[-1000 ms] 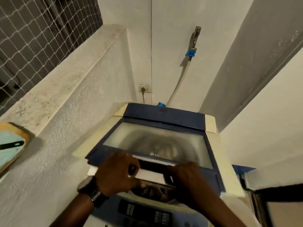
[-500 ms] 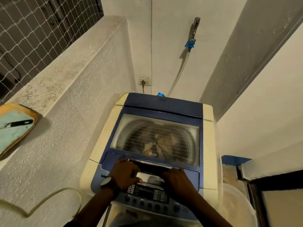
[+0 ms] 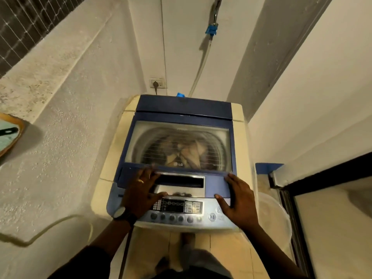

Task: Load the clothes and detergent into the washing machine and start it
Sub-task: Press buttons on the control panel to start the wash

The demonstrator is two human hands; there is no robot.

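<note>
My left hand (image 3: 141,190) lies flat on the front strip of the washing machine's lid (image 3: 218,183), fingers straight and spread, gripping nothing; a ring (image 3: 141,181) shows on one finger and a watch (image 3: 120,213) on the wrist. My right hand (image 3: 239,200) presses the right end of the same strip, fingers also straight, thumb reaching toward the control panel (image 3: 177,208). The lid is down on the washing machine (image 3: 104,194). Through its cloudy window (image 3: 157,137) I see the clothes (image 3: 189,154) in the drum, a pale and dark heap whose separate pieces I cannot make out behind the smeared glass. My palms cover both ends of the panel, and its labels are too blurred to read. Between my hands lies the dark handle recess (image 3: 179,181). A hose (image 3: 201,65) runs up the back wall to a tap (image 3: 216,9) cut off by the top edge, near a wall socket (image 3: 158,83). Beside the machine on the right stands what looks like a pale plastic tub (image 3: 275,214), partly hidden by my forearm.
</note>
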